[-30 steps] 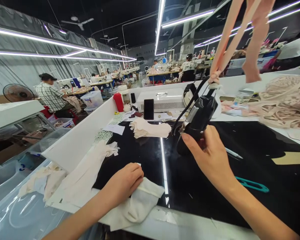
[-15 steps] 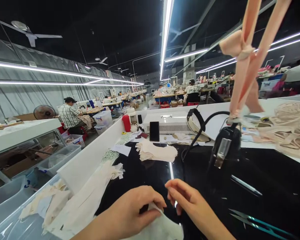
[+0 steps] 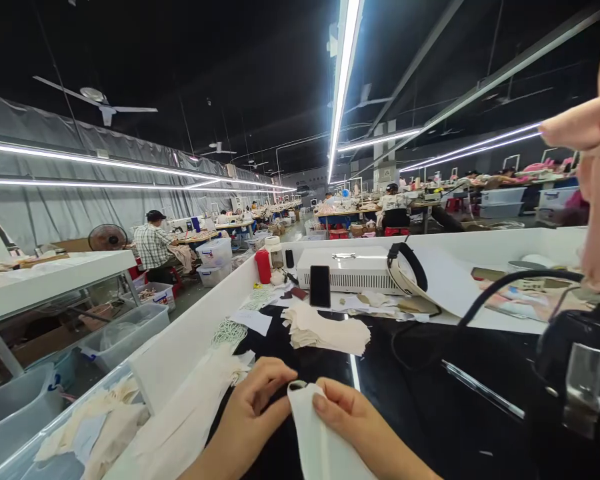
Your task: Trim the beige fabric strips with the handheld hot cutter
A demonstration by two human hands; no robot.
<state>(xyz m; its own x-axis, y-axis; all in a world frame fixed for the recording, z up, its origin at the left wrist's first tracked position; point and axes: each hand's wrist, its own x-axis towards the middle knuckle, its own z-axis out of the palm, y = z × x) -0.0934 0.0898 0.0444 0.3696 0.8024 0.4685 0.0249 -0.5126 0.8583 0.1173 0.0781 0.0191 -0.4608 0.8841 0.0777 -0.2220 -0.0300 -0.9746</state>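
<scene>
The black-topped table (image 3: 420, 393) spreads across the lower frame. At lower left a clear plastic tub (image 3: 55, 421) holds cream fabric pieces (image 3: 115, 433); above it, a translucent bin (image 3: 135, 353) contains something whitish, unclear. A cream fabric stack (image 3: 327, 331) lies mid-table. One pale fabric piece (image 3: 323, 447), bottom centre, seems mid-work; how many are done or left cannot be told. The right hand (image 3: 353, 417) pinches its upper end; the left hand (image 3: 257, 410), loosely curled, meets its edge, grip unclear.
</scene>
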